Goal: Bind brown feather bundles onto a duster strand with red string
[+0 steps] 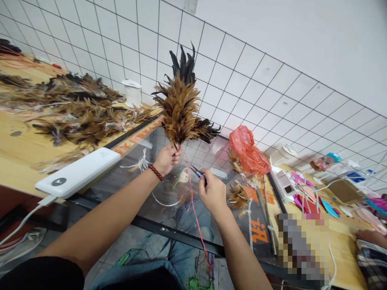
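Upright in front of me stands a bundle of brown and black feathers (181, 106), some of them jutting out to the right. My left hand (168, 160), wearing a beaded bracelet on its wrist, is closed around the base of the bundle. From that base a pinkish-red string (193, 203) runs down past the table's front edge to my lap. My right hand (213, 192) grips a small pair of scissors (198, 172) with some blue on them, blades pointing up and left beside the string. Its fingers hide most of the handle.
Loose feather bunches (87, 110) cover the left table, near a white power bank (78, 171) and a white spool (132, 92). A red plastic bag (249, 151) and small feather tufts (238, 194) lie right on the glass top (121, 201). Wire grid (242, 80) stands behind. Someone's sleeve (371, 257) shows far right.
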Action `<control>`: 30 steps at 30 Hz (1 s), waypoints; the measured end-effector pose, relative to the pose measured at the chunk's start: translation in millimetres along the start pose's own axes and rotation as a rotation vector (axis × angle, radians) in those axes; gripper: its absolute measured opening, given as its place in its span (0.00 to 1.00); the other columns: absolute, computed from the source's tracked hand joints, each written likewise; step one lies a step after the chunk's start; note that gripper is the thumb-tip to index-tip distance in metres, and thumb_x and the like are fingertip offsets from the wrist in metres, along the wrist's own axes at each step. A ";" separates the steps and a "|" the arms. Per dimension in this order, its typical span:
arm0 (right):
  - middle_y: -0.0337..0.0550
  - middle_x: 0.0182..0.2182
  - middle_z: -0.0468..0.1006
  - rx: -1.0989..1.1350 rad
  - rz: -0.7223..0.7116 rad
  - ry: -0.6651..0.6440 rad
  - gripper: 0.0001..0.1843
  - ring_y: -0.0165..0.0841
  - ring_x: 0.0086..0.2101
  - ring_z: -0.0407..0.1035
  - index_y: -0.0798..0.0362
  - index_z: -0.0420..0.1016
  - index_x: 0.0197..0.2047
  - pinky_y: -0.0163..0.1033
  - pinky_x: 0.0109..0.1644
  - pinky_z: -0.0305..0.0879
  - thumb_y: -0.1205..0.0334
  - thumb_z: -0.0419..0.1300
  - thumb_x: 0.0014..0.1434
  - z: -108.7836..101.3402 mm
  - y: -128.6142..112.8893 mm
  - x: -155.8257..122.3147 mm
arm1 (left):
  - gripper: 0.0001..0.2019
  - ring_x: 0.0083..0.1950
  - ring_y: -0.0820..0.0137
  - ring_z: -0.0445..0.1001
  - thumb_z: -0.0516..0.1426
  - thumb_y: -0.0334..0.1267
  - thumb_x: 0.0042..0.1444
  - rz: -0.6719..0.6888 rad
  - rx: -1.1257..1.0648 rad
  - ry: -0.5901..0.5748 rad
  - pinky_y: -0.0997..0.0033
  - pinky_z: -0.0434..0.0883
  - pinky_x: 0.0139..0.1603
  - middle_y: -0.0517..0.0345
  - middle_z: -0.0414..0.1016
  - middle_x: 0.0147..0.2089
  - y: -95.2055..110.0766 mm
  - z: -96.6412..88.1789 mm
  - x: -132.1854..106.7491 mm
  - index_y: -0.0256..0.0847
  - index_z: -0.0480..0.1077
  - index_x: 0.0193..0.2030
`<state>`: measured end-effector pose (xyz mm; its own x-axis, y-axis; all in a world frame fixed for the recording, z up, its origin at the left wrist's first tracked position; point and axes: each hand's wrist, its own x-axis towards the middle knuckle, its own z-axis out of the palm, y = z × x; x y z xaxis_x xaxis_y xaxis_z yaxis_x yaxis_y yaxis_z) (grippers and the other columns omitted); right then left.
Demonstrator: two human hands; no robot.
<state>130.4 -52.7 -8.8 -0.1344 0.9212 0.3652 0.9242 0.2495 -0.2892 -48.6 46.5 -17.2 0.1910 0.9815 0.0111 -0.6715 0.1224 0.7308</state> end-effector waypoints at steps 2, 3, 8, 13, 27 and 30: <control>0.40 0.35 0.81 -0.019 -0.002 -0.008 0.15 0.34 0.32 0.74 0.48 0.70 0.50 0.35 0.31 0.53 0.61 0.47 0.64 0.4 -0.9 0.1 | 0.05 0.15 0.84 0.46 0.56 0.33 0.57 -0.002 0.000 0.010 0.85 0.44 0.14 0.67 0.54 0.20 -0.2 0.8 -0.4 0.35 0.63 0.32; 0.39 0.34 0.81 -0.031 -0.005 -0.013 0.15 0.34 0.31 0.74 0.48 0.70 0.50 0.35 0.31 0.53 0.61 0.47 0.64 0.7 -1.5 0.1 | 0.05 0.15 0.84 0.46 0.55 0.32 0.57 -0.001 0.001 0.015 0.85 0.44 0.14 0.67 0.54 0.20 -0.1 1.3 -0.7 0.35 0.63 0.31; 0.39 0.34 0.81 -0.074 0.005 -0.047 0.15 0.33 0.30 0.73 0.48 0.69 0.50 0.35 0.31 0.51 0.62 0.48 0.64 2.8 -3.7 0.5 | 0.05 0.15 0.83 0.46 0.54 0.32 0.58 0.001 0.014 0.015 0.85 0.44 0.14 0.66 0.54 0.20 -0.8 3.1 -2.0 0.35 0.62 0.32; 0.40 0.35 0.81 -0.043 -0.011 -0.057 0.15 0.33 0.32 0.73 0.47 0.71 0.50 0.35 0.32 0.52 0.60 0.47 0.66 6.2 -5.6 3.7 | 0.06 0.15 0.83 0.47 0.54 0.34 0.58 -0.018 0.034 -0.010 0.85 0.44 0.14 0.67 0.54 0.20 -5.4 4.1 -2.9 0.36 0.62 0.31; 0.46 0.34 0.79 0.170 0.091 -0.151 0.23 0.35 0.35 0.71 0.52 0.78 0.42 0.35 0.37 0.56 0.53 0.42 0.68 14.3 2.6 9.1 | 0.06 0.15 0.83 0.46 0.56 0.34 0.57 -0.016 0.022 -0.049 0.85 0.44 0.14 0.66 0.55 0.20 -9.0 3.2 -1.9 0.35 0.64 0.32; 0.47 0.36 0.80 0.271 0.112 -0.157 0.23 0.36 0.39 0.72 0.53 0.78 0.41 0.35 0.40 0.58 0.54 0.43 0.68 16.9 4.5 10.8 | 0.06 0.15 0.83 0.46 0.55 0.34 0.57 -0.012 0.026 -0.045 0.85 0.44 0.14 0.66 0.55 0.19 -9.2 2.4 -2.2 0.35 0.64 0.32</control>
<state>127.0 -36.5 -21.1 -0.1103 0.9768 0.1835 0.8104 0.1952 -0.5523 -41.1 42.8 -22.3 0.2315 0.9723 0.0326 -0.6501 0.1297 0.7487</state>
